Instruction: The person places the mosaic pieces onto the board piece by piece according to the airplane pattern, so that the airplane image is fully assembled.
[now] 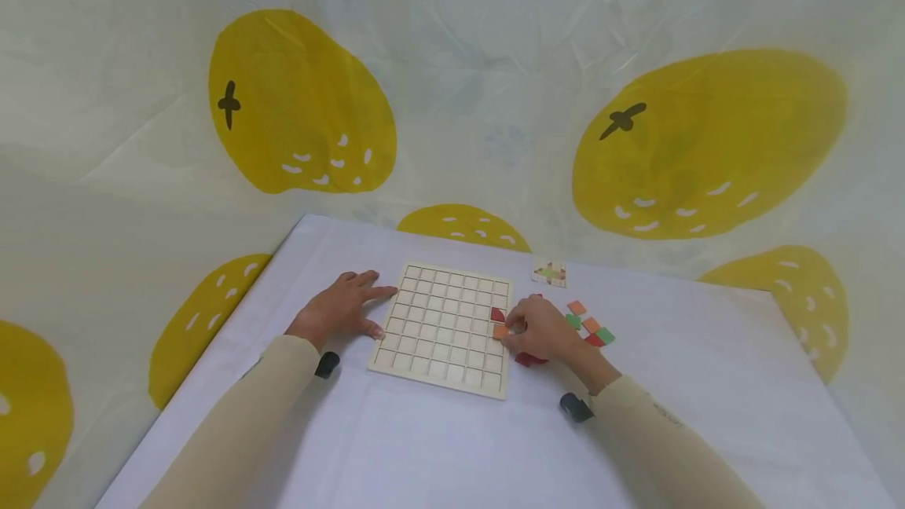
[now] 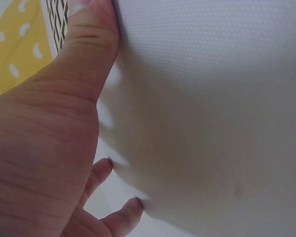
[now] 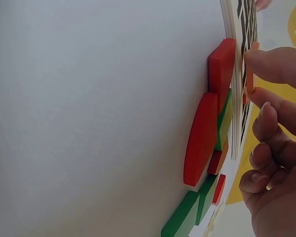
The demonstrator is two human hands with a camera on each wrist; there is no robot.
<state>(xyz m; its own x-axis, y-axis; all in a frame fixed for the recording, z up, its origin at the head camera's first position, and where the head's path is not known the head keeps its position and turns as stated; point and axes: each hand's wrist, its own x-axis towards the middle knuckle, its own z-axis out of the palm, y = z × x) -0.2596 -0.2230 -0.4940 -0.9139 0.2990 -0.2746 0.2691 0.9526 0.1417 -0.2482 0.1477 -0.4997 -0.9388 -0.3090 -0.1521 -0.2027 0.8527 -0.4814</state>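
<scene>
1. Table (image 1: 431,450): one, white-covered, under the left hand (image 1: 342,309) and the right hand (image 1: 544,328); far edge beyond both; fine weave showing close to the left hand.
2. Sheet (image 1: 488,144): pale, creased, slightly glossy; beyond both hands and out to either side.
3. First fruit print (image 1: 304,93): large, yellow, dark cross-shaped mark, white dashes; beyond the left hand.
4. Second fruit print (image 1: 721,148): similar; beyond the right hand, farther right.
5. Partial fruit print (image 1: 463,225): yellow; beyond and between both hands, meeting the table's edge.
6. Light: soft; blurred shadows nearer than each hand.
</scene>
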